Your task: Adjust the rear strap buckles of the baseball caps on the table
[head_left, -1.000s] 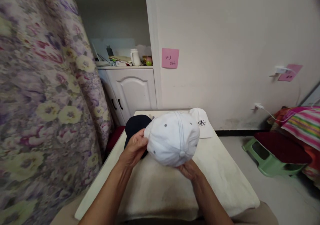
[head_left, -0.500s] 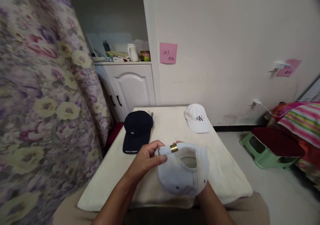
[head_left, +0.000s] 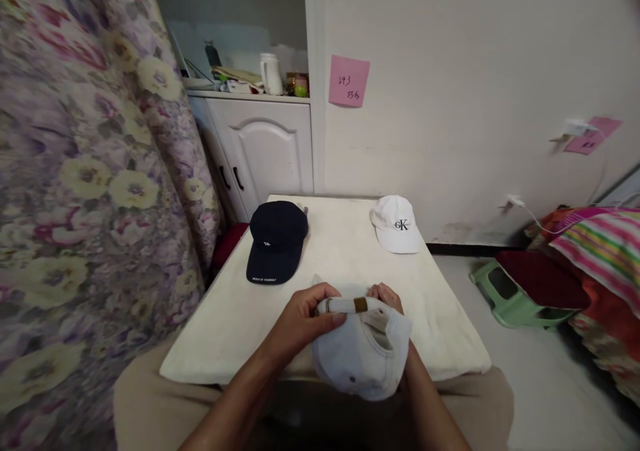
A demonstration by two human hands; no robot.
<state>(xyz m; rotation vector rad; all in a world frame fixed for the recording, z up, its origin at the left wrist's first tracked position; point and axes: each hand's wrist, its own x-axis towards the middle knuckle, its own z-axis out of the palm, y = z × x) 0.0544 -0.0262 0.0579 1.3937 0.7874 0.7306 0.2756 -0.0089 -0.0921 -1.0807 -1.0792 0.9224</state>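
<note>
A pale blue baseball cap (head_left: 357, 357) is held up at the table's near edge, its back opening and strap facing me. My left hand (head_left: 310, 311) pinches the left end of the strap, near a metal ring, between thumb and fingers. Behind the cap, my right hand (head_left: 387, 296) has curled fingers at the right side of the strap; the cap hides much of this hand. A brass-coloured buckle (head_left: 360, 305) sits on the strap between both hands. Farther off lie a navy cap (head_left: 278, 237) on the left and a white cap (head_left: 397, 224) with black letters on the right.
The caps lie on a table with a cream cover (head_left: 200, 344). A floral curtain (head_left: 100, 204) hangs at left, beside a white cabinet (head_left: 270, 147). A green stool (head_left: 505, 304) with a dark red top stands at right. A pink note (head_left: 349, 81) is on the wall.
The cap has tilted and turned slightly, and the right hand's fingers now show above the strap's right side. The left hand keeps its pinch. The camera view has shifted downward.
</note>
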